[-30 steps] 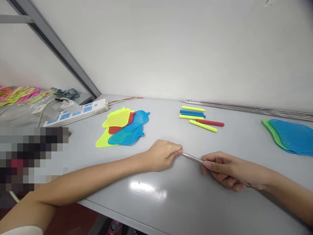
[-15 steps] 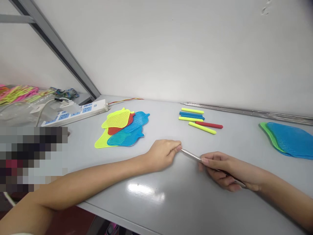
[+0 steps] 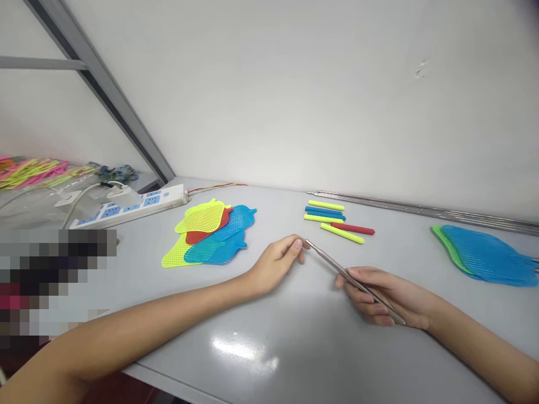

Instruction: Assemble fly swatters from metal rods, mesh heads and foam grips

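Observation:
My right hand (image 3: 374, 294) is wrapped round a thin silver telescopic metal rod (image 3: 332, 262), which slants up to the left. My left hand (image 3: 280, 261) is beside the rod's upper tip, its fingers curled and its thumb against them. The tip lies at its fingertips, and whether anything is inside the pinch is hidden. Left of my left hand lie overlapping fly swatter heads, among them a yellow one (image 3: 200, 217), a red one (image 3: 206, 233) and a blue one (image 3: 236, 221). Beyond my hands are several plastic handles, including a red handle (image 3: 353, 229) and a yellow handle (image 3: 342, 233).
More metal rods (image 3: 421, 210) lie along the wall. Blue swatter heads (image 3: 484, 252) are piled at the right, over a green one (image 3: 448, 247). A white power strip (image 3: 168, 197) with plugs stands at the left, near a grey metal frame (image 3: 113, 101). A blurred-out patch covers the lower left.
My left fingers have loosened from their tight grip on the rod's end, so its tip now shows. The rod tilts up more steeply in my right hand. The view has shifted slightly.

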Available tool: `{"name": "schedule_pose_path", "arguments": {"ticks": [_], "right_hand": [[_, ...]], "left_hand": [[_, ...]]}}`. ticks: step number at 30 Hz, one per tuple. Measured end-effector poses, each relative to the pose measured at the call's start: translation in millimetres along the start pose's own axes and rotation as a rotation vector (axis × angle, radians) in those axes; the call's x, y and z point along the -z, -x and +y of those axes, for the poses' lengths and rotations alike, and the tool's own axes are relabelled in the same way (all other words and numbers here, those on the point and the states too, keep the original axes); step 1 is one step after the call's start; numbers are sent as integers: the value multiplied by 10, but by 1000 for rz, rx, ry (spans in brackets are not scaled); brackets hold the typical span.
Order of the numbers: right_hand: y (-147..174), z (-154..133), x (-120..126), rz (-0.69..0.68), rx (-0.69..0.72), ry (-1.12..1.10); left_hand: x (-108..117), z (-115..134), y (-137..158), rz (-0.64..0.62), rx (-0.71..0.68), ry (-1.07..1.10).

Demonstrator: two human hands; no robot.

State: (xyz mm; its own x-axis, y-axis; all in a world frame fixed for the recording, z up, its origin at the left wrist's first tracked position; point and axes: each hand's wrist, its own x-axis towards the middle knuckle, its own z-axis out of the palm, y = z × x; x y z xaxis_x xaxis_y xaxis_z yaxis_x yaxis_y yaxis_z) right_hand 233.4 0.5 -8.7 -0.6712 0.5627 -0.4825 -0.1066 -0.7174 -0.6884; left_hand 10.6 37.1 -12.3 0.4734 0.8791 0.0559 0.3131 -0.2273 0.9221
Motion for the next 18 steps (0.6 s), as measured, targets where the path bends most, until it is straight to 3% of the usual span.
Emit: {"name": "schedule_pose_path", "arguments": {"ticks": [11,18], "right_hand": [[-47,-46,33,74,162,-187],[-50,-42,38,31,184,-187]], "left_hand": [[32,-39,-75,31,48,108],[45,-45,-99,-11,26,218]]}}
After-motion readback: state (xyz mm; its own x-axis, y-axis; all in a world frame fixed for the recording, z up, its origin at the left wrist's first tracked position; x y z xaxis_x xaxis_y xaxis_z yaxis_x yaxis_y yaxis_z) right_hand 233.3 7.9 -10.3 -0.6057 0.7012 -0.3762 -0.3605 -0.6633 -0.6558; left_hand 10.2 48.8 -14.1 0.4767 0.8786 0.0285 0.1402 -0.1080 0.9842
